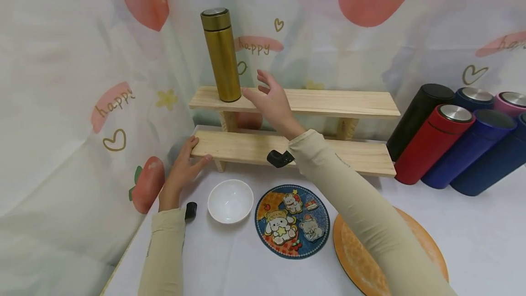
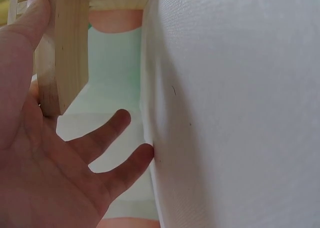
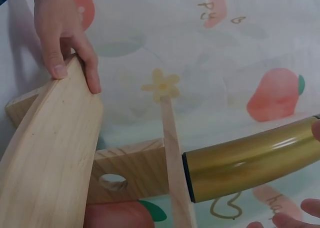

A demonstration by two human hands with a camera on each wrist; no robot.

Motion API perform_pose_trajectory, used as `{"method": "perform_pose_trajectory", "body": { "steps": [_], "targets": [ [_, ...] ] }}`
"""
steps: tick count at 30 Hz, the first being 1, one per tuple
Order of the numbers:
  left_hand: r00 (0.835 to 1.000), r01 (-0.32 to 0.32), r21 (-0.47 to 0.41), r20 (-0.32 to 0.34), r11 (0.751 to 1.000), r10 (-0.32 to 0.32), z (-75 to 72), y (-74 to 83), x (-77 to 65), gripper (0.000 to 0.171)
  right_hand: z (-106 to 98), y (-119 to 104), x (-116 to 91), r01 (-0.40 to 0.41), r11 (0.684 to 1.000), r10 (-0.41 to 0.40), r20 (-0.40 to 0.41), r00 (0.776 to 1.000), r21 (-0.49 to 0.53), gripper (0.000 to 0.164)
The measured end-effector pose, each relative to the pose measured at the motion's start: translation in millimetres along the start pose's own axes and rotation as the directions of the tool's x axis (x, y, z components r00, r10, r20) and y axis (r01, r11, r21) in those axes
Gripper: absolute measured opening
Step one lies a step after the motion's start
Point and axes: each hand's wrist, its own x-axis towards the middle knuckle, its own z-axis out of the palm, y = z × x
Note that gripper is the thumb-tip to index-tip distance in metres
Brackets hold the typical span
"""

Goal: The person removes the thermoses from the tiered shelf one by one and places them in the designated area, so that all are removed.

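A gold vacuum flask (image 1: 223,58) with a steel-topped lid stands upright near the left end of the upper board of a two-tier wooden shelf (image 1: 349,103). Just right of the flask is my right hand (image 1: 271,99), its fingers spread and loosely bent, with a gap between them and the flask. In the right wrist view only its fingertips (image 3: 287,220) show at the lower right edge. My left hand (image 1: 182,168) grips the left end of the lower board (image 2: 70,52) between thumb and index finger. Two of its other fingers stick out below the board.
Several flasks, among them a red flask (image 1: 435,143) and a black one (image 1: 421,113), stand together right of the shelf. In front are a white bowl (image 1: 230,202), a round cartoon mat (image 1: 293,220) and an orange round mat (image 1: 423,241), partly under my right forearm. Printed cloth (image 1: 328,49) hangs behind.
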Motion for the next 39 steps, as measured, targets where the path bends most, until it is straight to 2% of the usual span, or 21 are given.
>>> {"method": "perform_pose_trajectory", "body": {
  "steps": [10, 21, 32, 39],
  "targets": [
    [1.000, -0.010, -0.007, -0.008, 1.000, 0.010, -0.6, -1.4, 0.0, 0.083, 21.5, -10.1, 29.6, -0.018, 0.999, 0.019, 0.019, 1.000, -0.047, 0.079],
    [0.999, 0.032, -0.010, 0.008, 0.999, -0.032, 0.9, -1.3, 2.3, 0.088, 39.4, -14.3, 63.3, -0.108, 0.994, 0.107, -0.012, 0.994, -0.028, 0.087],
    [0.999, 0.037, 0.000, 0.010, 0.999, -0.037, 1.0, 3.1, 0.8, 0.087, 56.2, -22.5, 80.7, -0.157, 0.987, 0.159, -0.048, 0.986, 0.045, 0.078],
    [0.999, 0.037, -0.006, 0.016, 0.999, -0.037, 4.4, 4.1, 0.4, 0.087, 60.5, -14.4, 89.0, -0.212, 0.977, 0.211, -0.101, 0.972, 0.004, 0.076]
  ]
}}
